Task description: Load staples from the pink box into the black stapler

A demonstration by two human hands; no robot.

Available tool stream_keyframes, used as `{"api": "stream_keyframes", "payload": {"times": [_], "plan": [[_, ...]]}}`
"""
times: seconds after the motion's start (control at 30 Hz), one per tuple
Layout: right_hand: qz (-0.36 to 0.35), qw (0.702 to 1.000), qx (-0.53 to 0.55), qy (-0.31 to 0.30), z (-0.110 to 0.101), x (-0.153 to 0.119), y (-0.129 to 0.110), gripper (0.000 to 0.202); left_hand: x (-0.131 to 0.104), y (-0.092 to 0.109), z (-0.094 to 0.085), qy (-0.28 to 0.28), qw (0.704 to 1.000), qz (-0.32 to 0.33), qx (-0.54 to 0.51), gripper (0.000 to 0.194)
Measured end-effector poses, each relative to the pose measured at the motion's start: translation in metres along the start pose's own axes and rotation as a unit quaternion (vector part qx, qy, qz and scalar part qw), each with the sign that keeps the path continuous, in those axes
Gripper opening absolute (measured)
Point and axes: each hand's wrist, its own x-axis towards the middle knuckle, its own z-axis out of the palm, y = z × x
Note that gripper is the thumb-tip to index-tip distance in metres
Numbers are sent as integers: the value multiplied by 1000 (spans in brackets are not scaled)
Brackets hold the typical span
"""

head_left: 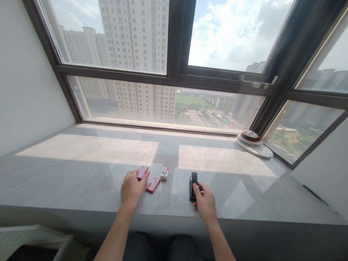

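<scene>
My left hand (131,188) pinches a small red box (142,171) at its 1 o'clock; my right hand (205,201) closes on the black stapler (193,185) at 11. Both sit near the sill's (65,177) front edge; a loose pinch could drop either.

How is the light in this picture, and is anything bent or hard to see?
Head view: bright sun patches on the sill; both hands, left and right, lie in shade; window frame lines splay at the edges; the far buildings look hazy.

A high-rise flat: a bay window (175,56) over a stone sill (96,172) faces tower blocks (129,23).
</scene>
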Motion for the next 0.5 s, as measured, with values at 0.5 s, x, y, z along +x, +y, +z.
{"api": "stream_keyframes", "payload": {"times": [0.5], "plan": [[8,1000,-3,3,0,0,-1,62,-68,8,-34,54,994,25,92,38]]}}
